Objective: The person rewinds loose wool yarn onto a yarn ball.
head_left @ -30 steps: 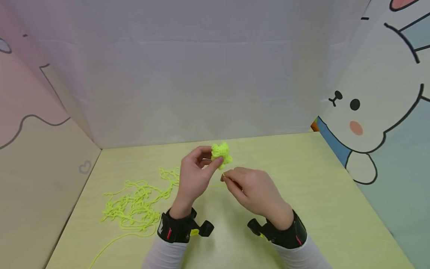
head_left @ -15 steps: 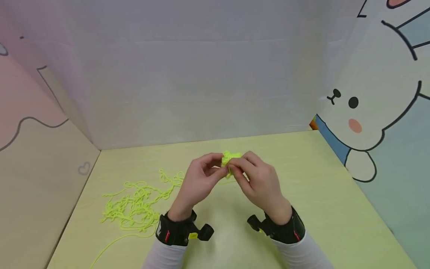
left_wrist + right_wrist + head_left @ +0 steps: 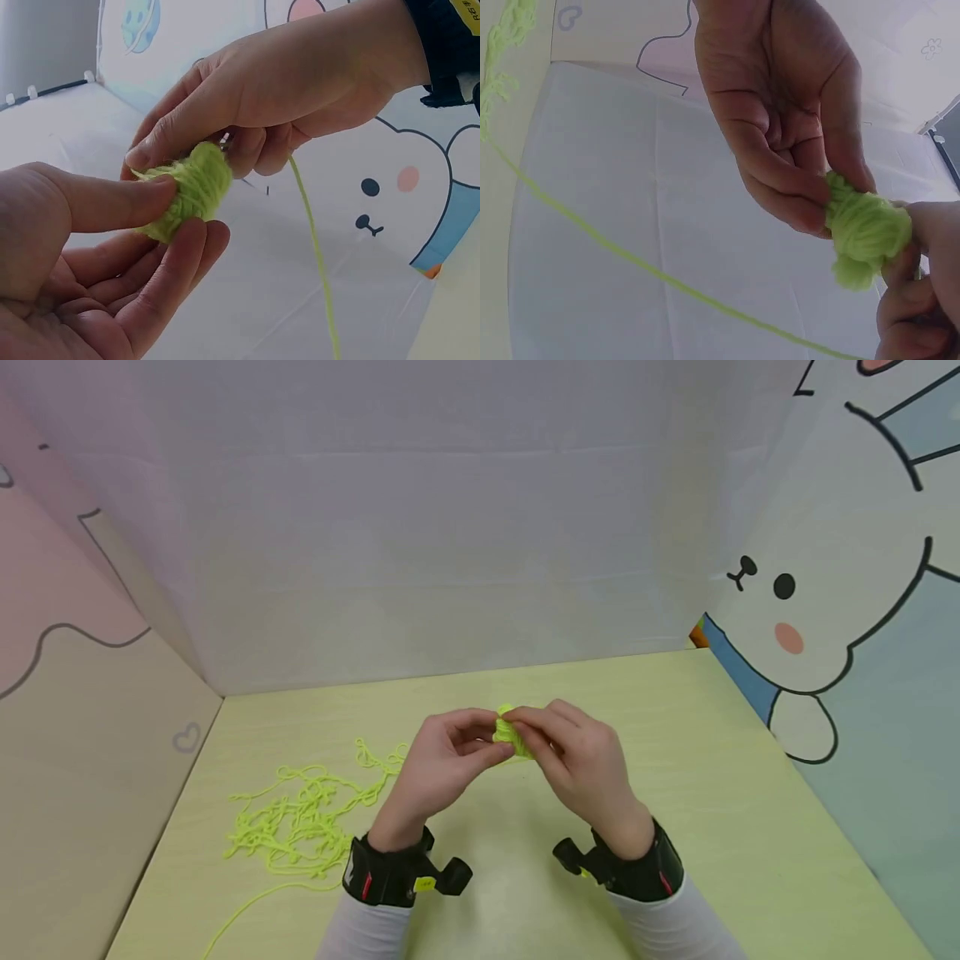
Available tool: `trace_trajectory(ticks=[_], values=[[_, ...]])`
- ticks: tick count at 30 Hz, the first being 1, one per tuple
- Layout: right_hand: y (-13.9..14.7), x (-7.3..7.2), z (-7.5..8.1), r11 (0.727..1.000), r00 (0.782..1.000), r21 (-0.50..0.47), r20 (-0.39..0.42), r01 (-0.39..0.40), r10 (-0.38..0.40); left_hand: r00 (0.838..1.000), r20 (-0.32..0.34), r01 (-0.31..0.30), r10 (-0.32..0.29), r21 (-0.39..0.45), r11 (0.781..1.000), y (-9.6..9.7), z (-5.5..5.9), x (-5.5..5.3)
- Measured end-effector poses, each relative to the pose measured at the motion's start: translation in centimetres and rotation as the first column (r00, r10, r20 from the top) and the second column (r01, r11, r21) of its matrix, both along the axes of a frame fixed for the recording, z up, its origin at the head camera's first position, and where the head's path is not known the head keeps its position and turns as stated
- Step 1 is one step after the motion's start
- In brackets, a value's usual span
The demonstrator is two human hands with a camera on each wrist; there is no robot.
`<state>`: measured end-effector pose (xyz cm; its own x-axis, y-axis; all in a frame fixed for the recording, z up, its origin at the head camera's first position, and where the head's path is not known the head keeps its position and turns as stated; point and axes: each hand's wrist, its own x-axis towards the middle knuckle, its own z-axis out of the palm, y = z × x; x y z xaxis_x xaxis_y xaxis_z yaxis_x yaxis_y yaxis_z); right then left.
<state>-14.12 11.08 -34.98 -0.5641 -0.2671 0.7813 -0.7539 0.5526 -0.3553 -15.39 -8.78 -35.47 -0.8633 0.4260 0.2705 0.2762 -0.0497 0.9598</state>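
Center frame: left hand (image 3: 442,764) pinches yarn bundle (image 3: 201,187), right hand (image 3: 581,760) grips strand (image 3: 315,240) against it. Looks like winding; next wrap probably needs a taut strand.

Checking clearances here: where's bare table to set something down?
Bare: the table between the right hand and bunny wall, plus the strip along the back wall. Crowded: left, with tangled yarn; centre, around the left hand and yarn bundle.

Your lumpy ball of wound neon-yellow yarn (image 3: 199,184): aloft, between left hand (image 3: 438,768) and right hand (image 3: 581,764). Tangled neon-yellow yarn heap (image 3: 300,827): loose on the table (image 3: 697,793) to your left, one strand (image 3: 667,279) trailing from it.
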Motion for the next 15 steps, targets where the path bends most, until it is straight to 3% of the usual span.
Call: trace_trajectory(ticks=[4,6,10,15], values=[[0.3,-0.1,0.2,0.998,0.998,-0.067,0.057,0.003,0.001,0.999,-0.008,0.041,-0.041,-0.012,0.999,-0.1,-0.1,0.0],[0.5,-0.2,0.3,0.993,0.994,-0.114,0.098,-0.028,0.04,0.999,-0.023,0.048,-0.048,-0.019,0.999,0.0,-0.2,-0.1],[0.4,-0.2,0.2,0.983,0.982,-0.163,0.149,-0.089,0.114,0.998,-0.057,0.025,-0.026,-0.02,0.999,0.4,-0.4,-0.1],[0.4,-0.3,0.1,0.988,0.986,-0.148,0.155,-0.04,0.063,0.999,-0.026,-0.04,0.04,-0.016,0.999,1.0,-0.5,0.0]])
